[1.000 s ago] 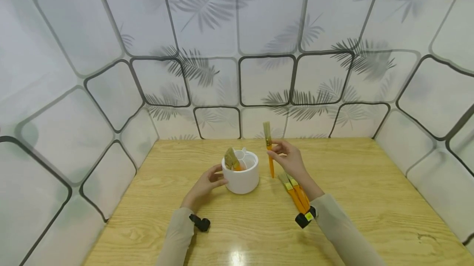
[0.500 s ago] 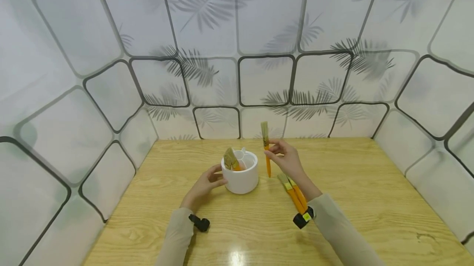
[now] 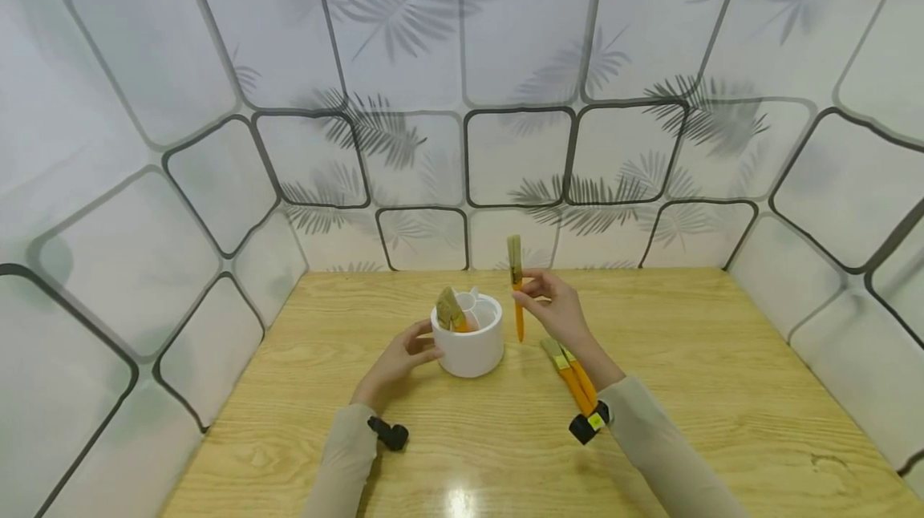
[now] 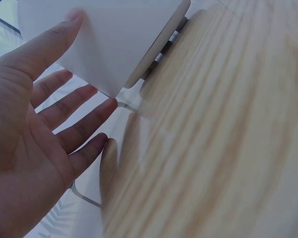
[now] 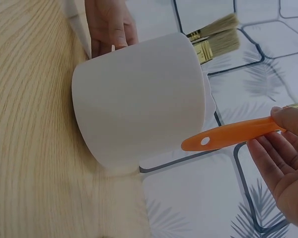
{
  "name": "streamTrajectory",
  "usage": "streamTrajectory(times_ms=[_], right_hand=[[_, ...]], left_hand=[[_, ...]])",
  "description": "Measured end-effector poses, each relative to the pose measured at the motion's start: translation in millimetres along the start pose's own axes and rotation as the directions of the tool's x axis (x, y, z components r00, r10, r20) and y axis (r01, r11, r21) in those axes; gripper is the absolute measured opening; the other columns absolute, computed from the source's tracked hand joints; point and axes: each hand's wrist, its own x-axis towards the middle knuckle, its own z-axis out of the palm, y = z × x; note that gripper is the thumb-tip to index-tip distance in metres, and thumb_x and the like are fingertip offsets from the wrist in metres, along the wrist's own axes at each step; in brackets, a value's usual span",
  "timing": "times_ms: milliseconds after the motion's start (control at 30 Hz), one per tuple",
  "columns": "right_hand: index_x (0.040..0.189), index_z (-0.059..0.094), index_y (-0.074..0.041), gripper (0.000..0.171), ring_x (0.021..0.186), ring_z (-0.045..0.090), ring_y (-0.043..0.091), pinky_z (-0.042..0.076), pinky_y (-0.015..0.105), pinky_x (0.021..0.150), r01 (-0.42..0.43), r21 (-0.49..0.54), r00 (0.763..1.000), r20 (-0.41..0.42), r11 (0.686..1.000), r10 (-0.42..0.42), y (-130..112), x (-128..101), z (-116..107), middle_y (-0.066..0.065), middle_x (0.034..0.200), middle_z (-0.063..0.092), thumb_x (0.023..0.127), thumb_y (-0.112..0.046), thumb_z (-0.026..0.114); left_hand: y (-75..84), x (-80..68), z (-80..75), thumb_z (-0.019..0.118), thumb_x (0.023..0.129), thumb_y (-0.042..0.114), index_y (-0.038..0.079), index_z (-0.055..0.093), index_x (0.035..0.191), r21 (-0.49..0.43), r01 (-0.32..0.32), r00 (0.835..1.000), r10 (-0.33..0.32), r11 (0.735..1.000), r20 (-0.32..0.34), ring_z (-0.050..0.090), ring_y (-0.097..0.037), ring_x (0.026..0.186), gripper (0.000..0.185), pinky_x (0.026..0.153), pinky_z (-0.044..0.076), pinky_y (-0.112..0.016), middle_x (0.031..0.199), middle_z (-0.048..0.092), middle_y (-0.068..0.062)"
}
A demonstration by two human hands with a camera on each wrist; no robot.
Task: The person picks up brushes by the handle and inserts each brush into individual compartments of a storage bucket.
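Note:
My right hand point(image 3: 557, 311) pinches a paintbrush point(image 5: 228, 135) by its orange handle, upright with bristles up. It is in the air just right of a white round pot point(image 3: 472, 350), the handle's end near the pot's rim in the right wrist view. Two paintbrushes point(image 5: 219, 42) stand in the pot, their bristles above the rim at its left side. White dividers point(image 3: 469, 308) show inside. At the pot's left side rests my left hand point(image 3: 400, 354), thumb toward the front and fingers point(image 4: 87, 121) extended along the lower wall.
More orange-handled paintbrushes point(image 3: 573, 378) lie on the wooden table point(image 3: 491, 446), partly under my right forearm. A patterned wall covering point(image 3: 520, 157) encloses the back and both sides of the table.
My right hand has drifted slightly left with the paintbrush, closer to the pot, and the brush is now more upright. The left hand and pot have stayed put.

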Motion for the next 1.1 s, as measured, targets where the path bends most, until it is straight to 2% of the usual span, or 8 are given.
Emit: streamTrajectory(times_ms=[233,400,633,800,967,1100], right_hand=[[0.115,0.059,-0.005,0.036,0.082,0.064,0.023,0.055,0.022,0.07,0.019,-0.003,1.0,-0.001,1.0,-0.019,-3.6,0.8,-0.4,0.013,0.091,0.065,0.084,-0.019,0.069],[0.117,0.058,-0.004,0.037,0.085,0.063,0.023,0.056,0.023,0.07,-0.009,0.024,1.0,0.004,1.0,0.009,-7.4,1.7,0.8,0.015,0.092,0.064,0.084,-0.017,0.069],[0.115,0.056,0.004,0.032,0.085,0.063,0.03,0.057,0.025,0.068,-0.014,0.014,1.0,0.015,1.0,0.014,-47.0,-5.2,-2.6,0.021,0.091,0.063,0.085,-0.005,0.066],[0.114,0.057,0.003,0.032,0.086,0.063,0.031,0.057,0.024,0.068,-0.013,0.028,1.0,0.01,1.0,0.013,-46.7,-4.6,-0.7,0.021,0.091,0.063,0.085,-0.005,0.066],[0.114,0.056,0.003,0.032,0.087,0.063,0.03,0.057,0.025,0.07,-0.004,0.024,1.0,0.007,1.0,0.004,-46.7,-3.6,1.4,0.02,0.093,0.063,0.085,-0.005,0.066],[0.116,0.056,0.0,0.034,0.089,0.063,0.029,0.057,0.03,0.072,-0.001,0.026,1.0,0.006,1.0,0.001,-32.6,1.0,4.4,0.019,0.095,0.063,0.085,-0.009,0.067]], left_hand=[[-1.2,0.7,-0.6,0.07,0.083,0.029,0.022,0.038,0.141,0.004,0.004,1.0,-0.004,1.0,0.005,0.046,-0.03,0.124,0.067,0.102,0.041,-0.044,0.143,0.04,-0.008],[-2.7,1.3,-0.7,0.07,0.083,0.029,0.022,0.038,0.141,0.005,0.004,1.0,-0.004,1.0,0.002,0.045,-0.03,0.125,0.067,0.102,0.041,-0.045,0.143,0.04,-0.008],[2.9,-0.4,-0.5,0.071,0.082,0.03,0.022,0.038,0.141,-0.002,0.012,1.0,-0.012,1.0,0.001,0.044,-0.031,0.126,0.068,0.102,0.04,-0.046,0.143,0.04,-0.009],[-0.4,1.1,0.6,0.073,0.079,0.033,0.024,0.04,0.14,-0.037,0.042,0.999,-0.043,0.998,-0.021,0.047,-0.027,0.123,0.07,0.104,0.038,-0.046,0.14,0.043,-0.005],[0.2,1.3,0.8,0.073,0.079,0.033,0.023,0.04,0.14,-0.041,0.036,0.999,-0.036,0.999,-0.015,0.047,-0.028,0.123,0.07,0.105,0.037,-0.047,0.139,0.044,-0.007],[0.3,1.3,0.3,0.073,0.08,0.033,0.025,0.04,0.139,-0.045,0.033,0.999,-0.034,0.998,-0.008,0.046,-0.028,0.124,0.068,0.105,0.037,-0.047,0.141,0.043,-0.005]])
